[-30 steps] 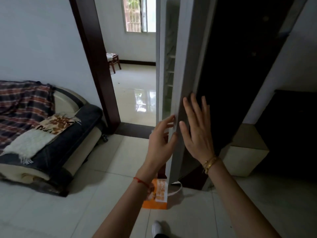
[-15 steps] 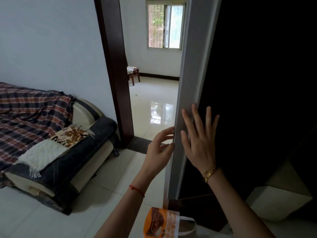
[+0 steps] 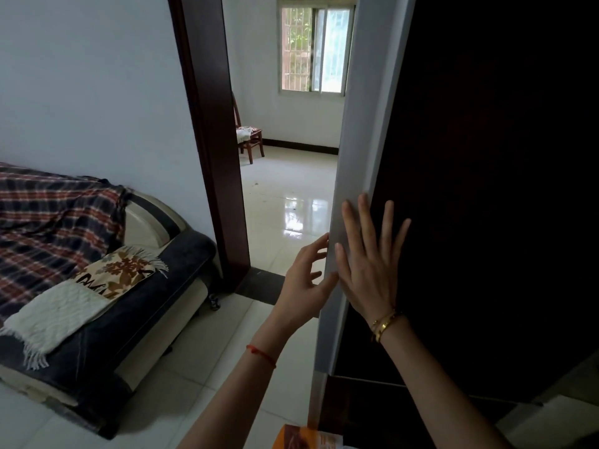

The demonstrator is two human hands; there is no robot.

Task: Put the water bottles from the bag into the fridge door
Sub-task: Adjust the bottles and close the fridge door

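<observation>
The fridge door (image 3: 359,157) stands edge-on before me, grey along its edge and dark on its outer face to the right. My right hand (image 3: 368,264) lies flat on that door with fingers spread. My left hand (image 3: 304,286) hovers at the door's left edge, fingers apart and curled, holding nothing. The orange bag (image 3: 306,439) sits on the floor at the bottom edge of the view, mostly cut off. No water bottles are visible, and the door's inner shelves are hidden.
A sofa (image 3: 107,319) with a plaid blanket and cushions fills the left side. A dark doorframe (image 3: 210,140) opens onto a tiled room with a wooden chair (image 3: 249,137) and a window (image 3: 311,50). Pale floor tiles lie between sofa and fridge.
The door has swung so its inner shelves no longer show. Both hands stayed at its edge, and the view tilted up so the bag slid to the bottom of the frame.
</observation>
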